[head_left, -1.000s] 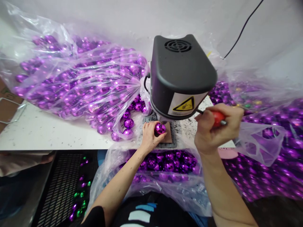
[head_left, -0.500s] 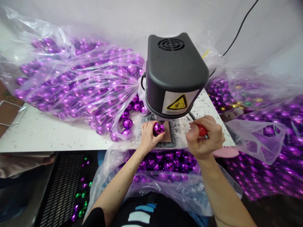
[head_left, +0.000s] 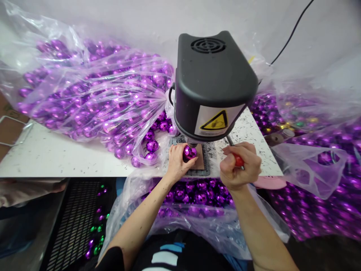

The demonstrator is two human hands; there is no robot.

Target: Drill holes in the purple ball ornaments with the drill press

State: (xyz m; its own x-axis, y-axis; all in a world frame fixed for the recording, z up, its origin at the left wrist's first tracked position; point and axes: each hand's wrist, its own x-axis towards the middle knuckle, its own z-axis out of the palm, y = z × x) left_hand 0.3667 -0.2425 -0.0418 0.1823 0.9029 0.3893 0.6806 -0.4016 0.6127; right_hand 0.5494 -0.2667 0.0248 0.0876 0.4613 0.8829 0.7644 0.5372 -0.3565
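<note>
A black bench drill press point(head_left: 214, 82) stands on the white table point(head_left: 56, 158), with a yellow warning label on its head. My left hand point(head_left: 177, 162) holds a shiny purple faceted ball point(head_left: 190, 152) on a brown pad directly under the drill's spindle. My right hand point(head_left: 239, 165) is closed around the red knob of the press lever point(head_left: 239, 161), pulled low and toward me at the table's front edge.
A big clear plastic bag point(head_left: 84, 94) full of purple balls lies on the table's left. Another open bag point(head_left: 197, 195) of purple balls sits in my lap below the table edge. More bagged balls point(head_left: 310, 150) pile up on the right. A black cable point(head_left: 290, 35) runs up the wall.
My right hand has pulled the red lever knob down and leftward toward me. The left hand has kept the ball under the spindle.
</note>
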